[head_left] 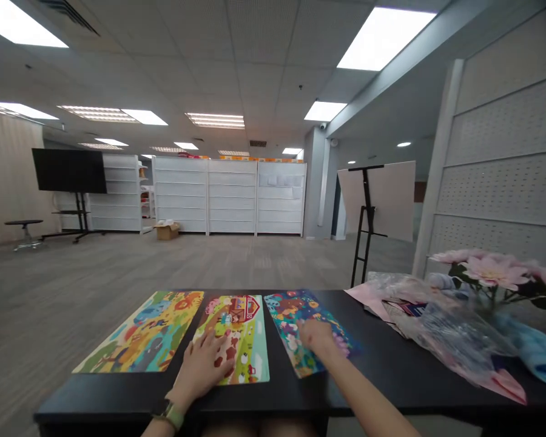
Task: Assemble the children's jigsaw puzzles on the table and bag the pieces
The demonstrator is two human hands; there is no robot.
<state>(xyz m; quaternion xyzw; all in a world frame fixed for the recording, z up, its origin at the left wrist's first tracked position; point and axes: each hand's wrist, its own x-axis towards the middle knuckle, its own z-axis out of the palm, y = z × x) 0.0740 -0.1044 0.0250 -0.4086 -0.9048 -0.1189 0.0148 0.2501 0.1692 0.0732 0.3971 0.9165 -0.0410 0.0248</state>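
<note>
Three colourful picture sheets lie side by side on a black table [295,394]. My left hand [204,366] rests with fingers spread on the middle farm sheet [252,340], which has a red barn and a cow. Over the right sheet [279,303], a blue one with sea animals, is my right hand [317,337]. Its fingers are curled in, and I see nothing held in them. The left sheet [145,334], with a lion and other animals in yellow and green, lies apart from both hands. My left wrist wears a watch [167,413] with a green strap.
Clear plastic wrapping [455,334] and pink paper [505,382] are heaped on the table's right side, beside pink flowers [495,270] and blue cloth [541,352]. Beyond the table stand an easel [366,224], white shelves [232,197], a cardboard box [167,231] and a screen [70,171].
</note>
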